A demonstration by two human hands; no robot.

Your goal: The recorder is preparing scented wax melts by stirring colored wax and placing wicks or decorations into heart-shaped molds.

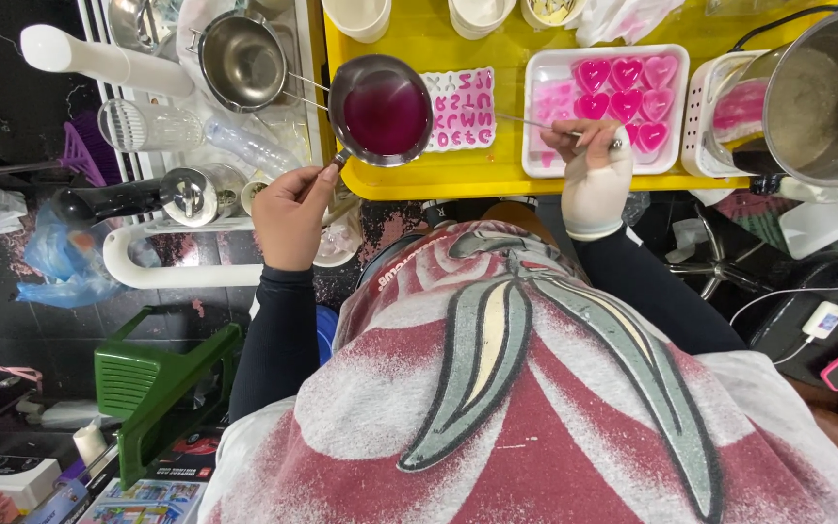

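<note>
Holding small pan of purple liquid over yellow table edge.
Left hand fingers closed on handle, pan at 1 o'clock; gloved right hand pinches thin rod, heart mould at 12.

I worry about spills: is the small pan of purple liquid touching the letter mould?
Cannot tell. In the head view the pan overlaps the pink letter mould's left edge, held by the left hand; any height gap is unreadable.

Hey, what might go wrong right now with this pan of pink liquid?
The left hand holds the full saucepan by its handle, half over the yellow table edge; a tilt might spill dye. The right hand, holding a thin stick, could nudge the heart mould.
</note>
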